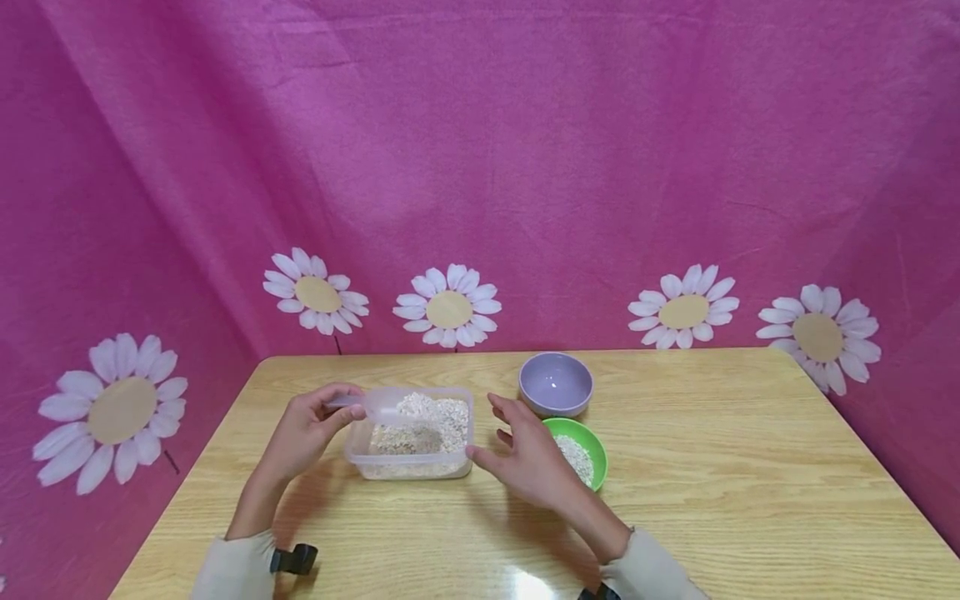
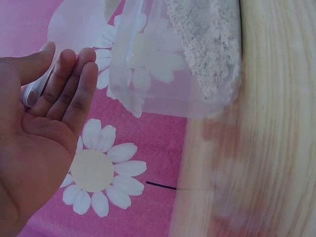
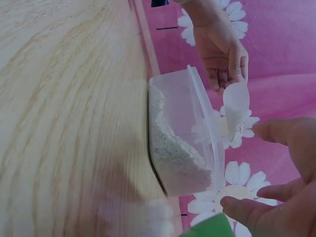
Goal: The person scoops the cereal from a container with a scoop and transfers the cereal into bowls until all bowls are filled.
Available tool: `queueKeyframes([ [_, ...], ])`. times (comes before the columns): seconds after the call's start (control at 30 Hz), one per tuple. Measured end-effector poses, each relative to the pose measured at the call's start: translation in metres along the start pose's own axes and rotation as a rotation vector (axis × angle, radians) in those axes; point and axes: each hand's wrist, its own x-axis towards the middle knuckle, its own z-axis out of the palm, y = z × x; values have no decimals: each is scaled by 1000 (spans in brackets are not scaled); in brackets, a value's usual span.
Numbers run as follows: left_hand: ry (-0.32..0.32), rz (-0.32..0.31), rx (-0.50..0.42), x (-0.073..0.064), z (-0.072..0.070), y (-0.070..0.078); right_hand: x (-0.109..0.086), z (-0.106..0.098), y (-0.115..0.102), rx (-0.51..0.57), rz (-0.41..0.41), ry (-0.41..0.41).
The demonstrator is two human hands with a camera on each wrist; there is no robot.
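Note:
My left hand [image 1: 303, 433] pinches the handle of a translucent plastic scoop [image 1: 382, 408] between thumb and fingers. White flakes like oats [image 1: 416, 406] lie in the scoop, held above a clear rectangular container [image 1: 405, 460]. More flakes [image 1: 453, 425] are heaped inside that container, toward its right side. My right hand [image 1: 528, 458] holds nothing; its fingers are spread and its thumb is by the container's right rim. Whether the thumb touches the rim I cannot tell. Partly behind this hand is a green bowl [image 1: 597, 450] with flakes in it. In the right wrist view the scoop [image 3: 237, 101] tilts downward.
Behind the green bowl stands a purple bowl [image 1: 555, 387] with no contents visible. The wooden table [image 1: 712, 483] reaches back to a pink cloth [image 1: 525, 167] printed with daisies.

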Motion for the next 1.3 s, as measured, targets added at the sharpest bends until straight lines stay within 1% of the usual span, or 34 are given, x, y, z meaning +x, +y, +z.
queueKeyframes([
  [0.13,19,8,-28,0,3,6,-2,-6,2,-9,0,8],
  [0.3,0,11,-76,5,13,13,-7,-17,9,-75,-8,18],
  [0.5,-42,15,-108,16,34,21,-17,-40,17,-131,-16,30],
  [0.67,-82,3,-141,22,54,29,-28,-59,22,-239,-22,75],
  [0.73,-99,-6,-156,24,63,31,-32,-66,24,-267,-27,96],
  [0.83,-120,-2,-171,26,75,35,-36,-74,28,-254,-33,106],
  [1.0,-152,44,-174,29,91,42,-40,-85,34,-224,-32,106],
  [1.1,-172,59,-174,31,100,45,-41,-90,36,-227,-28,107],
  [1.2,-194,70,-180,33,108,48,-43,-95,38,-231,-26,106],
  [1.3,-215,67,-179,36,113,53,-45,-99,41,-244,-24,107],
])
